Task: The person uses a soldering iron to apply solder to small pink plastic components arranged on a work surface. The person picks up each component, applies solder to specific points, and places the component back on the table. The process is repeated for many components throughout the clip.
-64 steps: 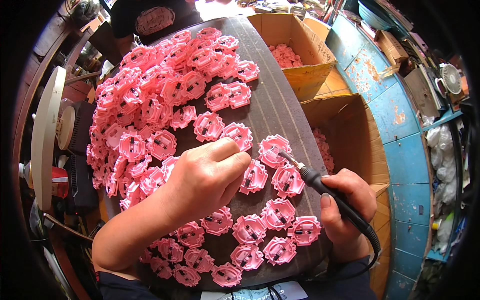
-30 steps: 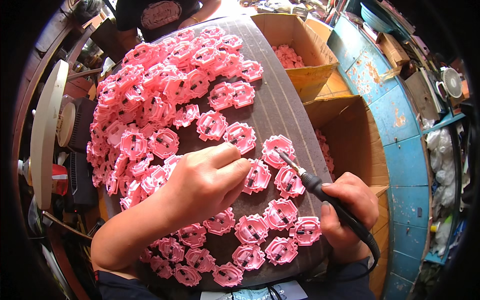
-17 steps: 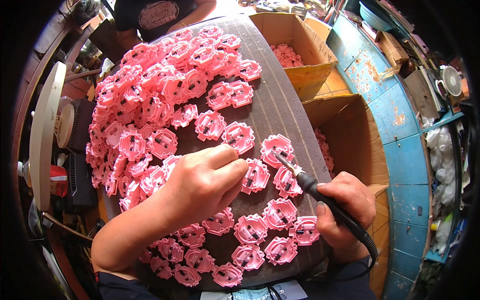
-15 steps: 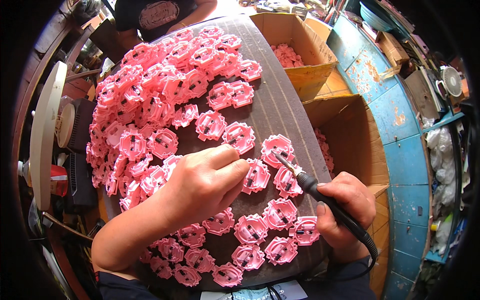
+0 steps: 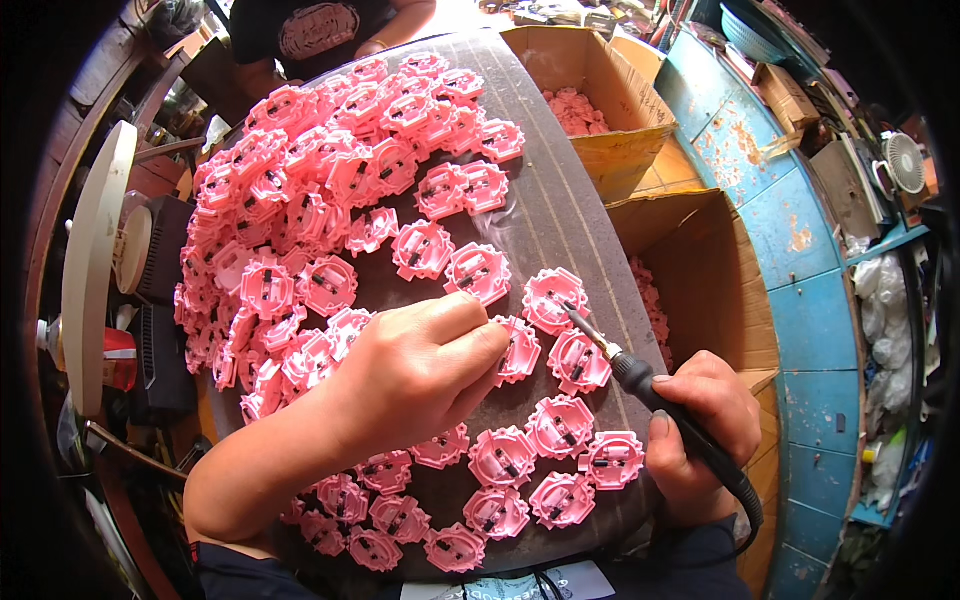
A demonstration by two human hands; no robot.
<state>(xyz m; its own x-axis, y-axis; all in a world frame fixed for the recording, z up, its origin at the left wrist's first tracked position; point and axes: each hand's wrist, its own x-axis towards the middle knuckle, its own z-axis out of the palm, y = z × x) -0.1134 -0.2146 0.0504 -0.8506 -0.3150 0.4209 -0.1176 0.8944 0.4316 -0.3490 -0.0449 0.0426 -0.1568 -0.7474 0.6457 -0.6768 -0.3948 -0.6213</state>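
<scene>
My left hand (image 5: 420,370) is closed in a pinch over the pink plastic pieces; what it holds is hidden. Its fingertips are beside a piece (image 5: 518,350) with small black parts. My right hand (image 5: 705,425) grips a black-handled soldering iron (image 5: 650,385), its metal tip angled onto another pink piece (image 5: 555,292). A faint wisp of smoke shows above that piece. Many similar pieces lie spread over the dark board (image 5: 540,190), densely heaped toward the far left (image 5: 260,180).
Two cardboard boxes (image 5: 615,70) (image 5: 715,280) holding pink pieces stand right of the board, beside blue worn panels (image 5: 810,330) and a cluttered shelf with a white fan (image 5: 900,160). A co-worker's arm (image 5: 400,20) is beyond the board. Assorted equipment crowds the left (image 5: 150,360).
My right hand and the iron have shifted slightly right and down over the last half second. My left hand has moved marginally. A wisp of smoke has appeared above the tip.
</scene>
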